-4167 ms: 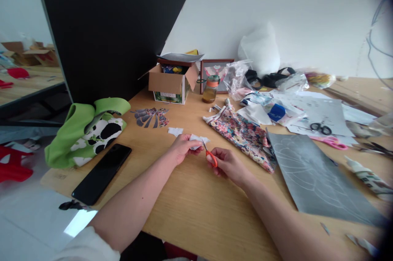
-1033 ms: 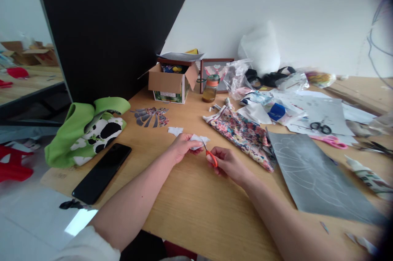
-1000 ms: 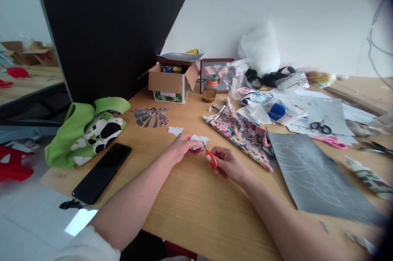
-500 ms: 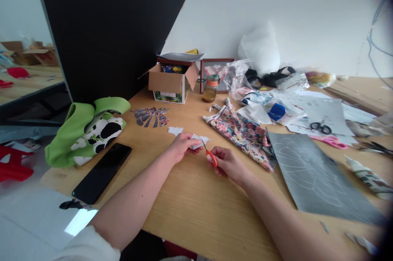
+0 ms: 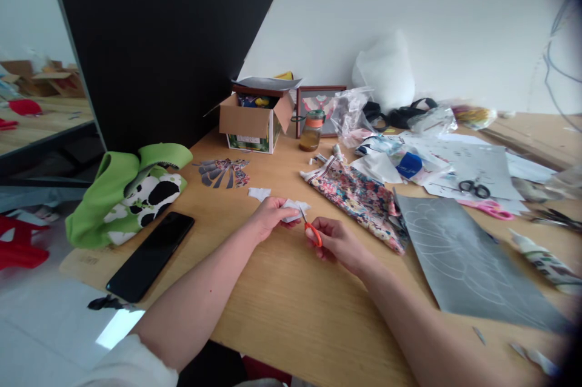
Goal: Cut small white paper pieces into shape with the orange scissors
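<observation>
A small white piece of paper [image 5: 291,212] is pinched between the thumb and fingers of my left hand [image 5: 271,217], above the middle of the table. My right hand [image 5: 334,240] is closed around the orange handles of small scissors [image 5: 313,234]. Their blades point up and left and meet the right side of the paper. Another white scrap [image 5: 259,193] lies just beyond my left hand. Patterned and grey cut pieces [image 5: 224,173] are spread in a fan farther back. To the right of my hands lies a floral fabric pouch [image 5: 354,199].
On the left are a black phone [image 5: 151,256] and a green panda-print bag [image 5: 107,199]. An open cardboard box [image 5: 248,123] and a jar [image 5: 311,131] stand at the back. Right lie a grey sheet with white lines [image 5: 459,253], pink scissors [image 5: 488,209] and black scissors [image 5: 474,188].
The scissor blades have tilted slightly more upright against the paper. Both hands stay in nearly the same place, and their holds have not changed.
</observation>
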A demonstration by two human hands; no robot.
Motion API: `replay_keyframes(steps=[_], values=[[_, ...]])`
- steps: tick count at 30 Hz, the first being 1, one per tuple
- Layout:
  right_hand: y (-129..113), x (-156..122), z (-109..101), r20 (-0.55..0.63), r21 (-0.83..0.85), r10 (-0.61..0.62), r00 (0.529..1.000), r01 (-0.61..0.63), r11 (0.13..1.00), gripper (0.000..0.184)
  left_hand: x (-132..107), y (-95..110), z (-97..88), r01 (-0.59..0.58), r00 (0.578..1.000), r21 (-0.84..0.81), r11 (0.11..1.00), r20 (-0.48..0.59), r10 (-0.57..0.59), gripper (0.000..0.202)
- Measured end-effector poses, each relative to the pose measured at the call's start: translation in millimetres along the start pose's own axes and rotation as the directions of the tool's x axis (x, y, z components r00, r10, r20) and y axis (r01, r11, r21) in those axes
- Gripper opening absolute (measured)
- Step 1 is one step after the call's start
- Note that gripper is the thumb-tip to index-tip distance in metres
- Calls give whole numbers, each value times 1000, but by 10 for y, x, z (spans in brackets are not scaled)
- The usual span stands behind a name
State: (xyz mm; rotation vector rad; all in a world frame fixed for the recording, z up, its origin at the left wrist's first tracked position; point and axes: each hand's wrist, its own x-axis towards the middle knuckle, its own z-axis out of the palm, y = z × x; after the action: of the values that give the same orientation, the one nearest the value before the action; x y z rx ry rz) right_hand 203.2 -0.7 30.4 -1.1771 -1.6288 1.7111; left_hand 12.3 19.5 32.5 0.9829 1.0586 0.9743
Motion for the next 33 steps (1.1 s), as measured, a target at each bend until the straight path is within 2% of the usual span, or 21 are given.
replay_keyframes(steps=[9, 20, 33], values=[[39, 16, -10, 10, 8, -21, 1000, 21, 1000, 50, -1, 3, -4, -16, 1000, 15, 1000, 12, 15, 18], [51, 25, -12, 8, 8, -53, 999, 53, 999, 50, -10, 13, -6, -32, 999, 9, 999, 22, 32, 19], [36, 38, -4, -16, -9, -47, 999, 46, 999, 52, -14, 32, 1, 4, 1000, -7, 1000, -10, -4, 14]])
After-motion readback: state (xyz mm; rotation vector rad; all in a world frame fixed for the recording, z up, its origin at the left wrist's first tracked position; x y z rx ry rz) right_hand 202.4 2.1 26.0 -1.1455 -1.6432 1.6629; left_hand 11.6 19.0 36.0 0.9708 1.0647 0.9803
